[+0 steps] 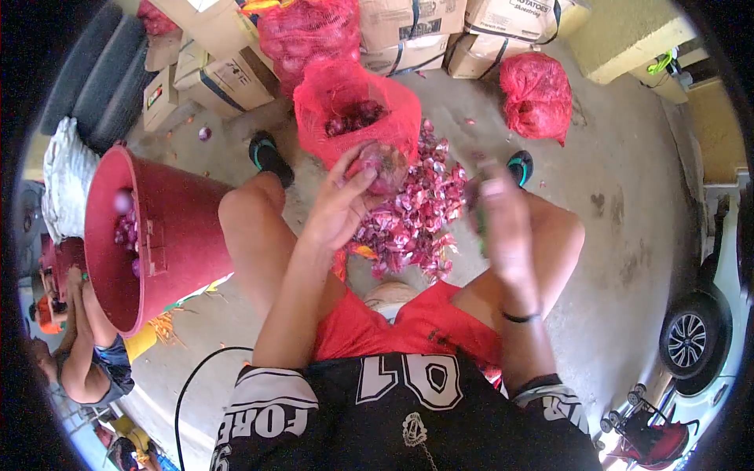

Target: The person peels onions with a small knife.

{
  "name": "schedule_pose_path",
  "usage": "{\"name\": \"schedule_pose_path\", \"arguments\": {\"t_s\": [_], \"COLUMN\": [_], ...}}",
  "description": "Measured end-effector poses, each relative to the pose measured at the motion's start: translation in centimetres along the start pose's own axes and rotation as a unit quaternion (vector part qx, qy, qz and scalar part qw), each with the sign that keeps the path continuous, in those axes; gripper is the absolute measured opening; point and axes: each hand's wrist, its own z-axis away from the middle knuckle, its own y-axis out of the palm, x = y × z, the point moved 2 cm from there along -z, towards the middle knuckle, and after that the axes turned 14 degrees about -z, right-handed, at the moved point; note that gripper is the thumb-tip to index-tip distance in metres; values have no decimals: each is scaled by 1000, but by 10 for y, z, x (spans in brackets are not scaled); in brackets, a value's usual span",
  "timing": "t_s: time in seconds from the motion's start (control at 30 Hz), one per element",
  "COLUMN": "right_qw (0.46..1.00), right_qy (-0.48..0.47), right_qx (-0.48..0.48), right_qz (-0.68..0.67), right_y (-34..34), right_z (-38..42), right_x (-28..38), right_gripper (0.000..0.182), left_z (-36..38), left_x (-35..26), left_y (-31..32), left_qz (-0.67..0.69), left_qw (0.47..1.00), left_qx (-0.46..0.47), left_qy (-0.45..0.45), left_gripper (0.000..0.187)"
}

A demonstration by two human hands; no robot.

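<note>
Several red onions (pixel 126 229) sit in the red tub (pixel 188 224). The left hand (pixel 339 200) grips a large onion (pixel 386 169) near the open mesh sack (pixel 399 100), above loose onion skins (pixel 416 216). It looks firm, its papery skin likely to slip; the widest part offers the surest hold. Well apart, the right hand (pixel 506 228) is too blurred to tell its grip.

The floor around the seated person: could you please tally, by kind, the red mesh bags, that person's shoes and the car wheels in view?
Red mesh bags: 3 (open bag, upper bag, right-hand bag); a red patch at upper left is too cropped to count
Shoes: 2 (left shoe, right shoe)
Car wheel: 1
Total: 6
</note>
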Motion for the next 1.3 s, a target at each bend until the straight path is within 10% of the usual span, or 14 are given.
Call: {"name": "schedule_pose_path", "arguments": {"t_s": [1.3], "right_qw": [994], "right_qy": [-34], "right_qx": [101], "right_qz": [26], "right_y": [42], "right_z": [1], "right_x": [-36], "right_gripper": [53], "left_z": [4], "left_x": [28], "left_y": [-13], "left_qz": [-186], "left_qw": [977], "left_qx": [24], "left_qy": [101], "left_gripper": [67]}}
